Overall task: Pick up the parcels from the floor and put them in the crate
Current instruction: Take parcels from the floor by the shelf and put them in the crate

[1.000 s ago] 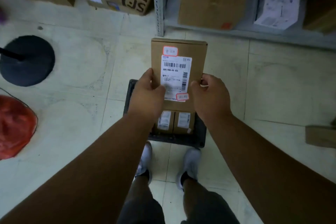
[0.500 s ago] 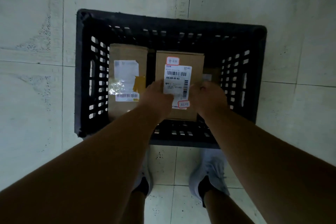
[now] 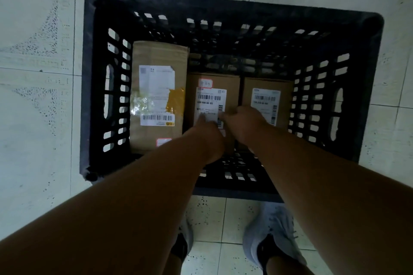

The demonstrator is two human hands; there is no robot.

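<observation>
Hidden: the near end of the middle parcel (image 3: 213, 96) lies under both hands, so its lower edge is out of sight; the forearms cover the crate's near wall at its centre.
Hard to read: the light is dim, and small print on the labels is blurred; only barcodes and a few digits show.
Left hand (image 3: 206, 131): lies on the middle parcel's white label, fingers pointing away; whether they grip the box or only rest on it, I cannot tell.
Right hand (image 3: 242, 121): at the parcel's right edge, fingers curled down toward the gap beside the right parcel (image 3: 267, 100); the grip itself cannot be made out.
Middle parcel: brown box inside the crate (image 3: 366, 87), between 2 others, with a red-edged sticker above its label.
Left parcel (image 3: 157, 96): longer brown box just beside the crate's left wall, with a white label, yellow tape and a clear tape patch; a red-edged sticker at its near end is partly covered by the left forearm.
Right parcel: brown box with a white barcode label, its near corner behind the right hand.
Crate: black plastic, slotted walls, standing on the floor; its far part holds no box.
Floor (image 3: 38, 118): pale tiles, speckled and scuffed, with thin joints.
Shoes (image 3: 271, 234): 2 pale ones below the crate, the left mostly hidden by the arm.
</observation>
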